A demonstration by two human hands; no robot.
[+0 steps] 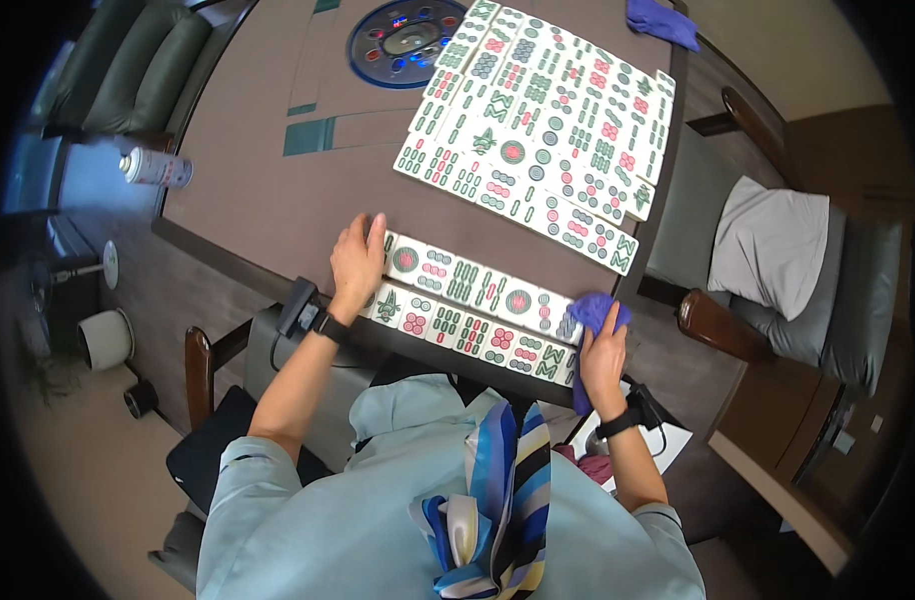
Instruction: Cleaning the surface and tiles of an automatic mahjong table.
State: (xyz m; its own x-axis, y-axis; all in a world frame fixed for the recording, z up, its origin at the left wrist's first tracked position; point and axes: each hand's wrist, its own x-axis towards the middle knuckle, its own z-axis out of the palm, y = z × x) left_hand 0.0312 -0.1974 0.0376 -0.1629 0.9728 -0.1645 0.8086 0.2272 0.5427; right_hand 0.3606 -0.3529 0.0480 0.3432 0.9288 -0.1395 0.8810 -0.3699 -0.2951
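Two rows of face-up mahjong tiles (466, 282) lie along the near edge of the mahjong table (262, 195). At their left end is my left hand (358, 259), fingers pressed close together against the end tiles and hiding part of them. My right hand (604, 360) grips a purple cloth (594, 309) at the right end of both rows, where the cloth touches the last tiles. Farther off, a large block of face-up mahjong tiles (536, 135) covers the right part of the table, several rows deep, apart from the two near rows.
A round control console (409, 41) with lit buttons sits mid-table. Another purple cloth (664, 24) hangs over the far right edge. A spray can (157, 167) stands beyond the left edge. At right is an armchair (682, 202) with a grey cushion (772, 244).
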